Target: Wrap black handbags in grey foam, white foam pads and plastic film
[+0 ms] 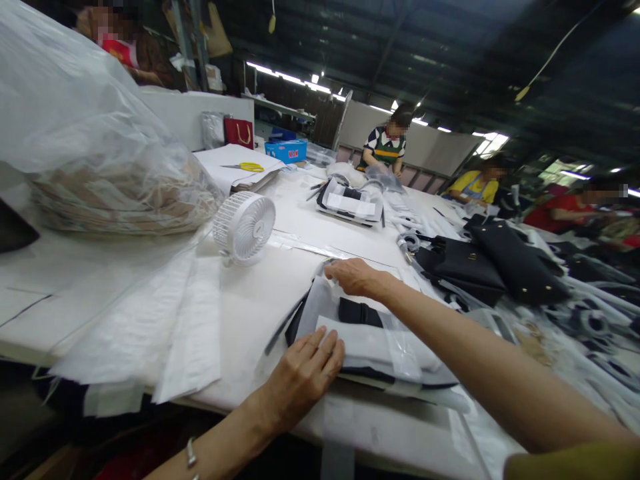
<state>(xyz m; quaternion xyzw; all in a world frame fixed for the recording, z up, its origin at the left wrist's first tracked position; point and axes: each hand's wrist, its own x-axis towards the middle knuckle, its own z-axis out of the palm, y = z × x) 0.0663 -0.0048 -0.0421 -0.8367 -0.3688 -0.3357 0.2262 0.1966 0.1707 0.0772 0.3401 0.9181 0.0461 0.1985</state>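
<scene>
A black handbag wrapped in white sheets and clear plastic [367,343] lies flat on the white table [250,307] in front of me. A black folded strip [359,312] shows between its white sheets. My left hand [307,370] rests on the near left part of the wrapping, fingers stretched out and fairly flat. At the package's far left edge, my right hand [353,277] is closed, its fingertips pinching the wrapping there. What exactly sits between those fingertips is partly hidden. Dark straps [287,320] stick out on the package's left side.
A white fan [245,229] and white plastic sleeves [185,327] lie left, before a large clear sack [115,173]. Yellow-handled scissors [250,167] rest on paper. Another wrapped bag [350,202] lies beyond. Black bags [515,260] pile up right. Co-workers [385,147] work further back.
</scene>
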